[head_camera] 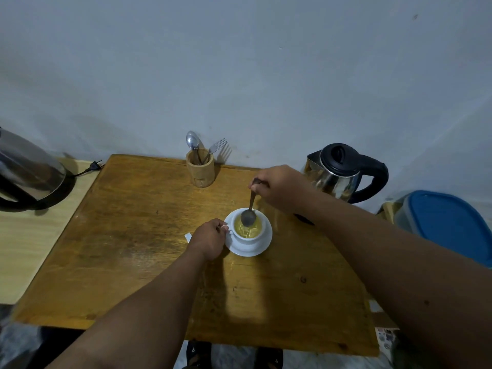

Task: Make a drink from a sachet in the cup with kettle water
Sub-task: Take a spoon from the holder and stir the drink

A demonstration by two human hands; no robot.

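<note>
Stir stage, spill risk at cup rim.
Cup [249, 230] sat on saucer [259, 247] mid table [133, 235], filled w/ yellowish liquid. L hand [209, 239] pinched the handle; R hand [279, 187] fingers closed on spoon [249, 209], bowl at surface. Hard stir could've slopped hot liquid or slid cup on saucer. Kettle [343, 173] just behind R wrist, knock risk.

White cup [246, 239], yellow drink [250, 230]

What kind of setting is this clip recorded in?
Probably a home tea corner against a plain wall: a worn wooden table, an electric kettle, a wooden cutlery holder and a cup on a saucer.
</note>
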